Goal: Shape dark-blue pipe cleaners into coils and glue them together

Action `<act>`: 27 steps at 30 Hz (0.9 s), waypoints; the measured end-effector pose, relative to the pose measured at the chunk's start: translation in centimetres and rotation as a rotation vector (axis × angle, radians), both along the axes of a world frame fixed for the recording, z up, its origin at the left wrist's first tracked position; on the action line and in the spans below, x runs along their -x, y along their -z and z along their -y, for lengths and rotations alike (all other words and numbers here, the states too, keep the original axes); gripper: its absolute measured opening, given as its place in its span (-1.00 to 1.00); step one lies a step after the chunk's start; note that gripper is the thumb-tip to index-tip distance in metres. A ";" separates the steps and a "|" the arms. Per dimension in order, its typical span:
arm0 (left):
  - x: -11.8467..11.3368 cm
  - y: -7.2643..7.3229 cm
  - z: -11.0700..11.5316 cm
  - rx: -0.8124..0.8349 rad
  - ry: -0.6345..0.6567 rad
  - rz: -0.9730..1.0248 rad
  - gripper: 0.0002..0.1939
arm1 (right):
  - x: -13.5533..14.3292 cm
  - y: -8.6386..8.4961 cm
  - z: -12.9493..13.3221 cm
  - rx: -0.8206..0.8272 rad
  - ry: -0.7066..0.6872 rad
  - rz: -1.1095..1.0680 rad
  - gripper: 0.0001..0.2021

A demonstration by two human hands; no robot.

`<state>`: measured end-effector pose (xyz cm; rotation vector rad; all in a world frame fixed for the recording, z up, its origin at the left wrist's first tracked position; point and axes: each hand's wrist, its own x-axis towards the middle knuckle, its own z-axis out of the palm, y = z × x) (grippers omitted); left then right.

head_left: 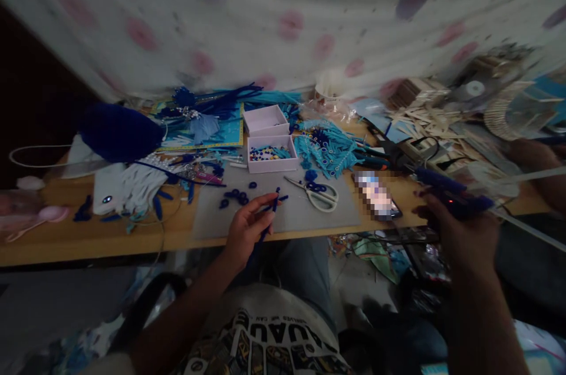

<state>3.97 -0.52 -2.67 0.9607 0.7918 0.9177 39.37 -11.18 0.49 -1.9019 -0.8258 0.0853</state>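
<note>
My left hand (247, 227) is over the front edge of the grey mat (212, 219), thumb and fingers pinched on dark blue pipe cleaner pieces (275, 207) that cross each other. Off to the right, my right hand (464, 239) is wrapped round a blue glue gun (469, 198) with a small red light. A white glue stick (530, 229) appears to run out behind it. Small dark blue coils (239, 195) lie on the mat beside my left hand. White-handled scissors (322, 198) rest on the mat, with more blue coils (312, 177) at their blades.
Behind the mat stand a white box (273, 165) of beads and its lid (265, 118). Light blue pieces (327, 148) are heaped beside it. A phone (375, 195) lies near the front edge. Wooden sticks (424, 109) fill the back right. Another person's hand (537, 157) is at far right.
</note>
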 end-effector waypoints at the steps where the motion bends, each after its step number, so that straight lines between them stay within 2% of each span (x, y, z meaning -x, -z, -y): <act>1: 0.0 0.1 -0.1 -0.010 0.011 -0.001 -0.59 | 1.9 -1.2 0.8 -0.039 -0.046 -0.135 -0.67; 3: 0.0 0.2 -0.1 -0.026 0.029 -0.001 -0.56 | 5.8 -3.1 1.9 0.006 -0.183 -0.289 -0.70; 5: 0.0 0.1 -0.1 -0.039 0.043 0.003 -0.52 | 9.2 -4.0 2.4 0.038 -0.374 -0.329 -0.68; 7: 0.0 -0.1 0.0 -0.052 0.057 0.007 -0.49 | 11.9 -4.0 2.2 0.101 -0.469 -0.323 -0.66; 10: 0.1 -0.7 0.1 -0.065 0.074 0.004 -0.45 | 14.3 -3.2 1.3 0.147 -0.546 -0.280 -0.65; 16: 0.6 -1.3 0.5 -0.063 0.119 -0.006 -0.37 | 15.8 -2.4 -0.4 0.130 -0.650 -0.131 -0.65; 27: 0.9 -1.4 0.6 -0.093 0.119 0.014 -0.33 | 15.9 -2.1 -0.9 0.122 -0.632 -0.043 -0.68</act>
